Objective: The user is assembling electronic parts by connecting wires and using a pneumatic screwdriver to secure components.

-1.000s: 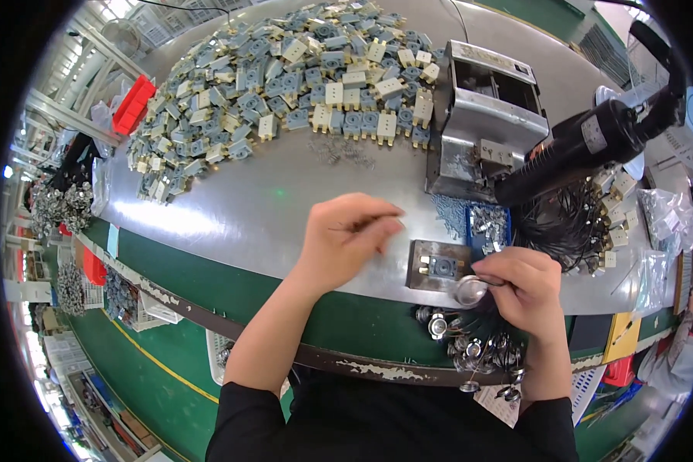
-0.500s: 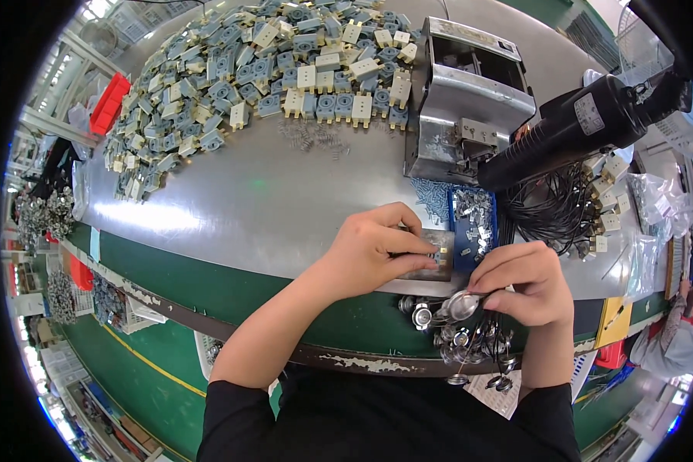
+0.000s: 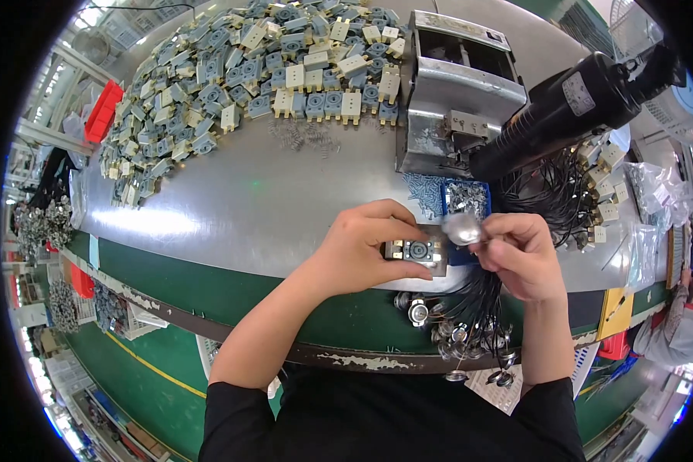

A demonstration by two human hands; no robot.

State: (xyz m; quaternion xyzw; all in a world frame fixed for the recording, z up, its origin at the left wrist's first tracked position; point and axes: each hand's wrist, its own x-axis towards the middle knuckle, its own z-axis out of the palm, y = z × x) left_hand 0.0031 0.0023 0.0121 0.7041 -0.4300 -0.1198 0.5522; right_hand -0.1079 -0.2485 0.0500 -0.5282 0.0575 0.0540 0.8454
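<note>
Right grip point(image 3: 522, 258) pinches silvery disc point(image 3: 463, 229) above blue tray point(image 3: 459, 258) | left grip point(image 3: 362, 248) parted around grey block point(image 3: 419, 250), left of tray | disc likely light, stiff, slippery: take rim; block: sides

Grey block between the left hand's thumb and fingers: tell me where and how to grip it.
Best pinched, I judge, by its far and near edges, coming from the left. The grey block lies flat, its round centre facing up, so an edge grip leaves that clear. The left hand spans it this way; the right hand, holding a silver round part, crowds the right.
</note>
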